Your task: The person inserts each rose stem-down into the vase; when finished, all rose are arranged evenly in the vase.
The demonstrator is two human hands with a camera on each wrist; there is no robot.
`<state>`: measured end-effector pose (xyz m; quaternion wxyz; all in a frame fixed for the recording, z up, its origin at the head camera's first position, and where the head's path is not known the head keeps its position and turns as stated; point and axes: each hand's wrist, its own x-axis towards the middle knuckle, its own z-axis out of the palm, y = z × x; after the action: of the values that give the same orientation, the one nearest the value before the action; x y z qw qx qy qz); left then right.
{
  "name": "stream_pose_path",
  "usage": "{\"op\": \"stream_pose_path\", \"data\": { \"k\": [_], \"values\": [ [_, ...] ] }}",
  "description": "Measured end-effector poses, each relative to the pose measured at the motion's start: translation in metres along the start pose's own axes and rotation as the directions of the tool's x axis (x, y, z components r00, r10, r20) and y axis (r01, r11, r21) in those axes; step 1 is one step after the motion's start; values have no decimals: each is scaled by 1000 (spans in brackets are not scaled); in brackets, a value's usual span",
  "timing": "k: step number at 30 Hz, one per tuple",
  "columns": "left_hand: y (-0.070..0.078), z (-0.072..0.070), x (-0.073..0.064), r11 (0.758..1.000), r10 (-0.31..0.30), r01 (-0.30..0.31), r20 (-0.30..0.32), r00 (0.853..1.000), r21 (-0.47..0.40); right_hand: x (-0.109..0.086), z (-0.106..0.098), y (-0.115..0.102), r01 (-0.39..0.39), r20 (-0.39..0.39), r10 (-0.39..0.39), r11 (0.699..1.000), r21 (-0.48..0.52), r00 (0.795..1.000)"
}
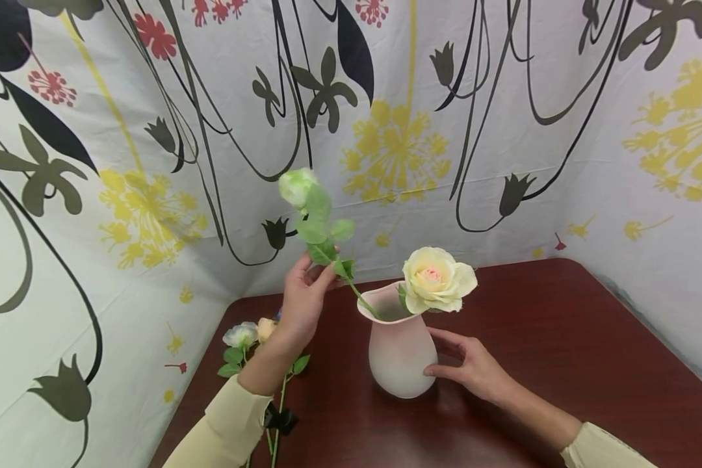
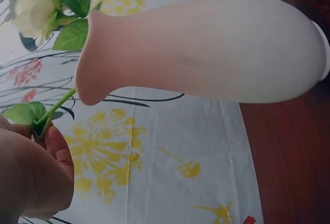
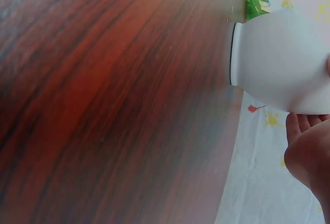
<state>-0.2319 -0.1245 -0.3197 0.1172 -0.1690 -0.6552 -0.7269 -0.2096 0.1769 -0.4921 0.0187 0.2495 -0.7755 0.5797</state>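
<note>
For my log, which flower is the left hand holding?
The greenish flower, its stem pinched in the left hand and reaching into the vase; the cream rose stands unheld, and the other flowers lie on the table.

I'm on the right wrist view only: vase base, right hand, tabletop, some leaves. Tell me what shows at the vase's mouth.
Observer: From the head view, a cream rose shows at the mouth of the vase, its open bloom leaning over the right side of the rim.

Operator: Now report the left hand.

Observer: The left hand holds a greenish-white flower by its leafy stem, with the stem slanting down into the vase's mouth.
</note>
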Motion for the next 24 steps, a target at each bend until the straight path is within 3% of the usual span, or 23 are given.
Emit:
{"op": "stream_pose_path", "data": {
  "k": [5,8,11,14,16,17,19,24],
  "values": [
    [-2,6,0,987,55,-70,108,993,144,0,0,-1,3,-1,-3,1000,7,1000],
    [-5,9,1,967,80,-130,221,972,219,0,0,-1,3,-2,-3,1000,13,1000],
    [-7,10,0,920,73,-198,349,934,339,0,0,0,1,-1,-1,1000,19,1000],
    [-6,9,-4,845,31,-259,440,898,468,0,1,1,2,0,-2,1000,21,1000],
    [-6,7,-6,800,9,-283,462,887,529,0,1,2,7,0,-7,1000,25,1000],
    [-6,5,-7,792,-9,-276,462,887,545,0,1,2,10,-2,-10,1000,22,1000],
    [-7,1,-9,796,-34,-250,452,891,551,-1,0,3,15,-5,-15,1000,12,1000],
    [-9,-11,-12,846,-59,-163,393,918,507,-1,0,4,14,-2,-14,1000,-1,1000]
  ]
}}
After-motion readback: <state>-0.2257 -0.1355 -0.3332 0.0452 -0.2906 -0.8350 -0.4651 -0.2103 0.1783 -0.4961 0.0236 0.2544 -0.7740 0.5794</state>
